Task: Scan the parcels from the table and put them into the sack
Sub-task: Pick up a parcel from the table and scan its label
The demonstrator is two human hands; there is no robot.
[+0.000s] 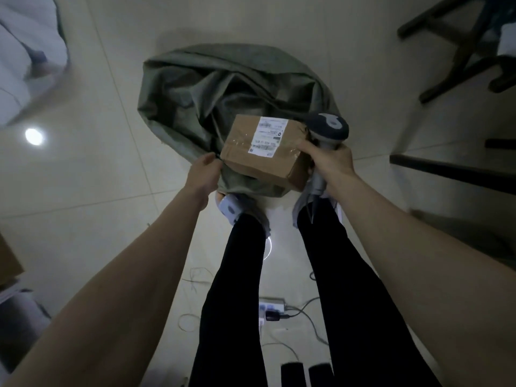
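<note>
A grey-green sack [195, 90] lies crumpled on the floor in front of my feet. My left hand [202, 174] grips the sack's near rim and holds it up. A brown cardboard parcel [259, 160] with a white shipping label hangs over the sack's mouth. My right hand [331, 160] holds the parcel's right end and, in the same grip, a grey handheld scanner [329, 127] whose dark head points away from me.
A dark table edge [446, 170] and dark chair legs [460, 51] stand to the right. A power strip [272, 305] with cables lies on the tiled floor between my legs. A cardboard box [8, 261] sits at the left edge.
</note>
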